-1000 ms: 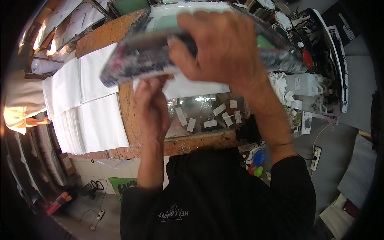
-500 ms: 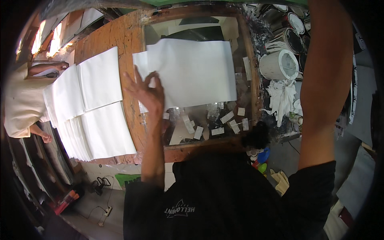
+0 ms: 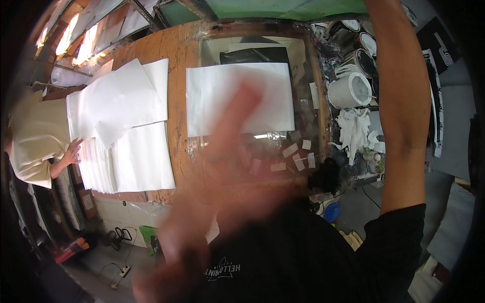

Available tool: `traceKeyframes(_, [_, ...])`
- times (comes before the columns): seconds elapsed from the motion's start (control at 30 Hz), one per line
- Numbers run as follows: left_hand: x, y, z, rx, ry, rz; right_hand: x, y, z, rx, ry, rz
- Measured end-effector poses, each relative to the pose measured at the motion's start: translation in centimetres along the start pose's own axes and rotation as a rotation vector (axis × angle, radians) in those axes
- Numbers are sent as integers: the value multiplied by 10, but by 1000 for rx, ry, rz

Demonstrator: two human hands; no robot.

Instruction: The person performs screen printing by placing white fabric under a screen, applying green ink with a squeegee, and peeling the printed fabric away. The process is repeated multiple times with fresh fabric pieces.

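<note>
My left hand (image 3: 202, 187) is a large motion blur close to the camera, above the near part of the table; its fingers are smeared and nothing is plainly held. Behind it, a white sheet (image 3: 273, 101) lies flat on a glass panel (image 3: 303, 123) set in a wooden frame. To the left, white sheets (image 3: 146, 161) lie in two piles, with a loose sheet (image 3: 116, 101) askew across the far one. My right arm (image 3: 404, 111) reaches up past the top edge, so the right hand is out of view.
A co-worker's hand (image 3: 74, 151) touches the left edge of the near pile. Several tape pieces (image 3: 289, 150) stick to the glass. A white paint-stained bucket (image 3: 349, 91), cans and a white-stained rag (image 3: 353, 129) stand along the right. A green frame (image 3: 262, 11) crosses the far side.
One sheet has gone from the glass, and a sheet now lies askew on the far left pile. My left hand has risen toward the camera. The co-worker's lower hand has reached the near pile.
</note>
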State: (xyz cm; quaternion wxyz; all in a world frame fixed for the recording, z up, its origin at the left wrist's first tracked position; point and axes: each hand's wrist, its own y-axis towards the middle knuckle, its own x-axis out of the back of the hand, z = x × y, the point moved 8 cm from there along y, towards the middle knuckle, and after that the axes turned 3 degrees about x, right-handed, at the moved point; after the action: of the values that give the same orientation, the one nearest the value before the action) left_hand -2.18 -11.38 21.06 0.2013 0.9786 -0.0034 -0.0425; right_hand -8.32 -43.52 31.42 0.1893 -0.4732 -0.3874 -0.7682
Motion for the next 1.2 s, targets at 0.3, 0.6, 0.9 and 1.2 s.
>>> traceKeyframes(0.3, [-72,-44,-42,-125,-518,89,-6,-19,22,10,-60,39])
traceKeyframes(0.6, [-58,-8,175,315,232,-139,7,-52,34,-98,9,107])
traceKeyframes(0.9, [-73,-56,355,431,992,-181,9,-66,36,-3,221,167])
traceKeyframes(1.2, [-66,-39,339,555,914,99,27,-56,39,32,94,31])
